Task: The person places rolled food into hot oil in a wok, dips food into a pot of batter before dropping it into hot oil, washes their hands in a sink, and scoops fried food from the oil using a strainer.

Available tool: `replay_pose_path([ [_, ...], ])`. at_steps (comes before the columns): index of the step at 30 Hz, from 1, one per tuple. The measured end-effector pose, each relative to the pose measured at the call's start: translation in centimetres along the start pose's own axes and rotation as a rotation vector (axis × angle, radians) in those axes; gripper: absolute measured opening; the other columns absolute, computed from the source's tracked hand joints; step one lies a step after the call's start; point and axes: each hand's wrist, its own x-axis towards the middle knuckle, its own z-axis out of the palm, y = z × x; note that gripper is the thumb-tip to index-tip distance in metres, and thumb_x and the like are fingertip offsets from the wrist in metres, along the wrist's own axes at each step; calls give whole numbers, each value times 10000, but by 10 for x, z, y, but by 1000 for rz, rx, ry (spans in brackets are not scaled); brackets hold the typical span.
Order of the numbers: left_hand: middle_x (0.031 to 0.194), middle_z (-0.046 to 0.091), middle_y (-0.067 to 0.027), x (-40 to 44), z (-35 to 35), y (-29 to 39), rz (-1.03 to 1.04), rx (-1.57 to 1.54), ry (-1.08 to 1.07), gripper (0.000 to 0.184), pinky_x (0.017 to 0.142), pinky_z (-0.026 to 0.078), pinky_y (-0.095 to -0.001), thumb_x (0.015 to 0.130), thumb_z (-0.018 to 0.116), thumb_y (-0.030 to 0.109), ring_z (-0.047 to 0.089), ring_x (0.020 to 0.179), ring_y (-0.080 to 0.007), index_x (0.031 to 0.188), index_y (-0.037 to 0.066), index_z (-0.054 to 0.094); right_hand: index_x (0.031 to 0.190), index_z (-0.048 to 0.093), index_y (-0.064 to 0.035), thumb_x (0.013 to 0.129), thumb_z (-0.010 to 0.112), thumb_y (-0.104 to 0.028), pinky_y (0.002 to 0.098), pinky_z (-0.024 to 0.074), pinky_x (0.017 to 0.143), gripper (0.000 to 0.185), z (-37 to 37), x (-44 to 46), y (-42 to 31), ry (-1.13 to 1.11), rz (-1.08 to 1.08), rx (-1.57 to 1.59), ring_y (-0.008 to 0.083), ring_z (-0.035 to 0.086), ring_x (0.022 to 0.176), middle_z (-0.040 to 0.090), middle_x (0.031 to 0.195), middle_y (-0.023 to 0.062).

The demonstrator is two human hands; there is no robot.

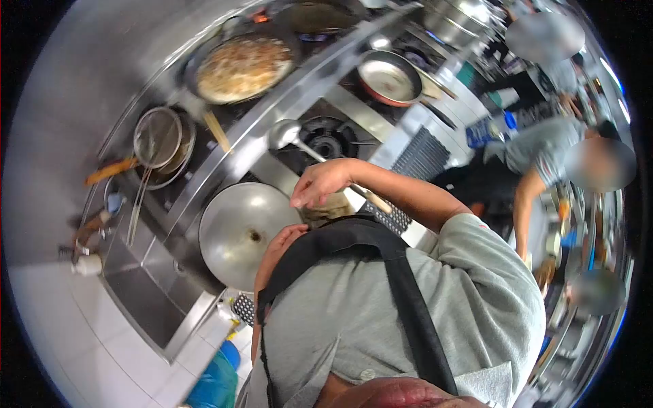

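My right hand [322, 183] hangs over the near right rim of a wide steel wok [238, 234], its fingers bent down and drawn together. Whatever may be between those fingertips cannot be made out. Just below it, a crumpled brownish cloth [331, 209] shows beside the wok. My left hand [284, 239] is lower, at the wok's right edge, with its fingers loosely stretched toward the cloth and partly hidden by a black strap [340, 238]. Apart from a small dark patch at its bottom, the wok's inside is bare metal. A ladle [286, 134] lies across the burner beyond my right hand.
Behind the wok, a pan of browned frying food [241, 66] and strainers [158, 138] sit on the range. A sink [146, 299] is at left; a frying pan [389, 77] is at upper right. A co-worker [544, 149] bends at right.
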Motion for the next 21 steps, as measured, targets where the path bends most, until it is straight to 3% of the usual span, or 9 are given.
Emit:
replay_pose_path([
  [2, 1203, 685, -61, 7, 9, 1, -90, -113, -14, 353, 975, 483, -248, 1109, 527, 260, 631, 1101, -114, 1346, 12, 609, 1358, 668, -48, 966, 699, -530, 317, 567, 852, 623, 1, -36, 51, 125, 27, 133, 180, 665, 1048, 712, 1187, 88],
  [6, 1119, 695, -50, 23, 39, 20, -200, -19, -70, 323, 939, 486, -234, 1100, 537, 254, 642, 1033, -113, 1289, 9, 630, 1411, 629, -67, 977, 711, -475, 288, 552, 844, 601, 44, -95, 133, 331, 38, 417, 135, 645, 1026, 696, 1202, 56],
  [11, 1004, 705, -52, 56, 79, 52, -141, 377, -250, 187, 854, 477, -252, 1028, 550, 110, 627, 913, -105, 983, 5, 698, 1430, 596, -43, 972, 734, -424, 280, 528, 891, 612, 117, -133, 193, 465, 42, 637, 110, 620, 1066, 683, 1217, 42],
  [13, 939, 703, -70, 61, 122, 81, -48, 377, -355, 174, 867, 481, -282, 986, 543, 58, 635, 904, -140, 925, -12, 690, 1393, 618, -23, 971, 739, -391, 310, 523, 946, 573, 140, -146, 201, 552, -50, 605, 149, 624, 1129, 686, 1252, 56],
  [15, 911, 700, -101, 54, 174, 127, 301, 484, -520, 125, 886, 491, -303, 937, 570, 17, 656, 926, -188, 917, -31, 684, 1361, 643, -24, 976, 731, -377, 316, 521, 953, 528, 156, -153, 210, 600, -28, 578, 154, 631, 1121, 693, 1254, 63],
  [17, 896, 694, -127, 36, 222, 169, 480, 579, -648, 83, 886, 516, -341, 881, 609, -10, 674, 931, -238, 902, -47, 680, 1317, 685, -48, 961, 738, -404, 323, 530, 926, 507, 166, -161, 210, 656, -26, 619, 165, 650, 1082, 716, 1203, 61],
  [21, 849, 724, -97, 0, 298, 224, 838, 483, -1061, 122, 760, 562, -370, 810, 726, 55, 701, 822, -276, 910, -14, 718, 1252, 736, -79, 937, 756, -428, 329, 541, 876, 471, 174, -166, 221, 746, 1, 611, 169, 672, 1021, 743, 1140, 56],
])
